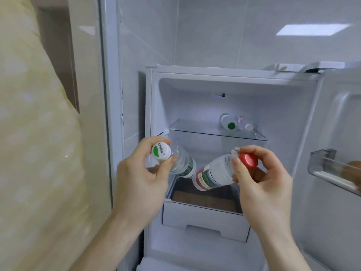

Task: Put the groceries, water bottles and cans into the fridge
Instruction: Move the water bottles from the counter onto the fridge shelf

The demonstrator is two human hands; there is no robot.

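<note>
Before the open fridge [234, 90], the left hand [140, 178] pinches a green-and-white-capped water bottle [181, 163] and the right hand [261, 180] a red-capped one [214, 173], both pointing inward, best slid flat onto the glass shelf [195, 130] just above, beside two lying bottles [236, 123].

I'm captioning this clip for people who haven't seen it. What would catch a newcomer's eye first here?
Front and centre, two hands hold clear plastic water bottles by the neck, caps toward the camera: the left hand grips the white-and-green-capped bottle, the right hand the red-capped bottle. Behind them the open white fridge has two more clear bottles lying on its glass shelf.
</note>
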